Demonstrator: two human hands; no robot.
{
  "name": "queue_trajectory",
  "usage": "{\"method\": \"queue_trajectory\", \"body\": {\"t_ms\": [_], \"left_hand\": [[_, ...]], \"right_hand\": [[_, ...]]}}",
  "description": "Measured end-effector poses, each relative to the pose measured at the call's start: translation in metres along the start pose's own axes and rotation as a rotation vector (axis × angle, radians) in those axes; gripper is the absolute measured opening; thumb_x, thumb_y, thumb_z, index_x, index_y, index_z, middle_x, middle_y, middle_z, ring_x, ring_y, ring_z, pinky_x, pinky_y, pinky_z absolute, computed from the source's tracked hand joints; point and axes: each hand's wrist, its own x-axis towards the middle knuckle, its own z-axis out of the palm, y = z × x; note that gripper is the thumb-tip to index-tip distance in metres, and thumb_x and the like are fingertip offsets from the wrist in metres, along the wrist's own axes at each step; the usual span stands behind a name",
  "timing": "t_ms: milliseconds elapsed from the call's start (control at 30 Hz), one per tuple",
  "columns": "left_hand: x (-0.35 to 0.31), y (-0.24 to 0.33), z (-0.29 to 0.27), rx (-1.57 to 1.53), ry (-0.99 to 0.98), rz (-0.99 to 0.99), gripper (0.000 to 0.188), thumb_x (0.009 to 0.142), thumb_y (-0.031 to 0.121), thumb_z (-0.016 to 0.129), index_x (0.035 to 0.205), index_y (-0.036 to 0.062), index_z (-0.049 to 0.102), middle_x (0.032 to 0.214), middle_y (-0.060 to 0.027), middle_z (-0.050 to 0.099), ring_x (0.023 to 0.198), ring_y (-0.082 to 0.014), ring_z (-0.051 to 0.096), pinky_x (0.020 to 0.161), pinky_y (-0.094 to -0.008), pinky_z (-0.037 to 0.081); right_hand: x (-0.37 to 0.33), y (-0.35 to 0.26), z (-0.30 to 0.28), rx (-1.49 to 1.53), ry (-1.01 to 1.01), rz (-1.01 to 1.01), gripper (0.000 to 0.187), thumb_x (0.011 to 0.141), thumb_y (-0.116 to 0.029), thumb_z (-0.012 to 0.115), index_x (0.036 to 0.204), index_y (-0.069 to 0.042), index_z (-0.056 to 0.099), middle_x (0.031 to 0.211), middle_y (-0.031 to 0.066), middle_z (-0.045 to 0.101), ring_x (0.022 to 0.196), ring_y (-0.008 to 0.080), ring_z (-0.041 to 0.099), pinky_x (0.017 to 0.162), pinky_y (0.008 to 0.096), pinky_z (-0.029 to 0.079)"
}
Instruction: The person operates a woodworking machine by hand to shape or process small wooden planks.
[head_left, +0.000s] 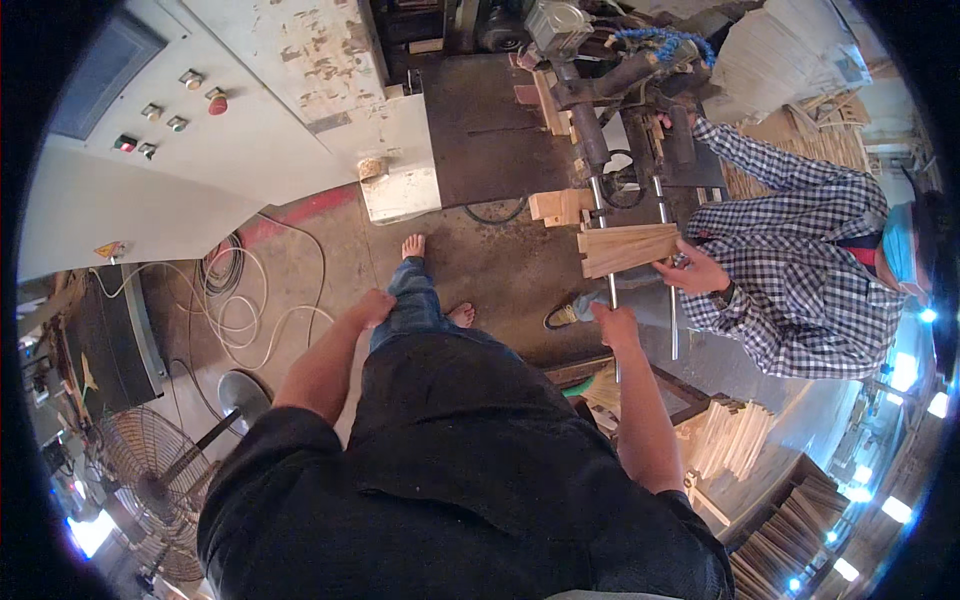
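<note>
My left hand (pixel 374 308) is beside the leg of my jeans (pixel 412 300), its fingers curled in, with nothing seen in it. On the right, my right hand (pixel 613 326) is closed around a polished metal rod (pixel 613 290) that runs out from the machine. A second metal rod (pixel 673 320) lies alongside it. Just beyond my right hand, a wooden board (pixel 626 249) with a notched left end lies across the rods. A co-worker's hand (pixel 697 269) touches the board's right end.
A co-worker in a checked shirt (pixel 790 270) stands at the right, one arm reaching to the machine (pixel 605 120). A wooden block (pixel 560 207) sits by the rods. At left are a control cabinet (pixel 180 190), loose cables (pixel 265 300) and a fan (pixel 150 480). Wood strips (pixel 735 435) are stacked lower right.
</note>
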Motion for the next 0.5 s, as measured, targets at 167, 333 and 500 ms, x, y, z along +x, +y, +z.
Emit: {"method": "queue_trajectory", "body": {"t_ms": [167, 333, 500], "left_hand": [[-0.071, 0.05, -0.049, -0.493, 0.284, -0.086, 0.032, 0.091, 0.026, 0.052, 0.079, -0.0019, 0.061, 0.081, -0.0252, 0.062, 0.079, -0.0459, 0.061, 0.074, -0.0538, 0.049], [-0.081, 0.06, -0.091, -0.399, 0.395, -0.15, 0.036, 0.091, 0.03, 0.051, 0.078, -0.0018, 0.061, 0.08, -0.0265, 0.062, 0.079, -0.0474, 0.061, 0.074, -0.0539, 0.048], [-0.077, 0.038, -0.113, -0.252, 0.292, -0.187, 0.034, 0.09, 0.029, 0.052, 0.08, -0.0012, 0.063, 0.085, -0.0267, 0.065, 0.083, -0.0479, 0.063, 0.079, -0.0551, 0.051]], "right_hand": [[0.004, 0.012, 0.005, 0.02, -0.021, -0.043, 0.047, 0.081, -0.044, 0.073, 0.077, 0.003, 0.068, 0.071, 0.019, 0.065, 0.069, 0.0324, 0.064, 0.062, 0.0427, 0.049], [0.001, 0.006, 0.0, 0.003, -0.098, 0.033, 0.053, 0.083, -0.047, 0.07, 0.083, 0.006, 0.068, 0.082, 0.0292, 0.068, 0.087, 0.0449, 0.067, 0.077, 0.0494, 0.05], [0.008, 0.018, 0.006, 0.054, -0.044, -0.065, 0.042, 0.085, -0.04, 0.072, 0.068, -0.003, 0.064, 0.06, 0.0069, 0.059, 0.048, 0.0191, 0.056, 0.045, 0.0367, 0.046]]}}
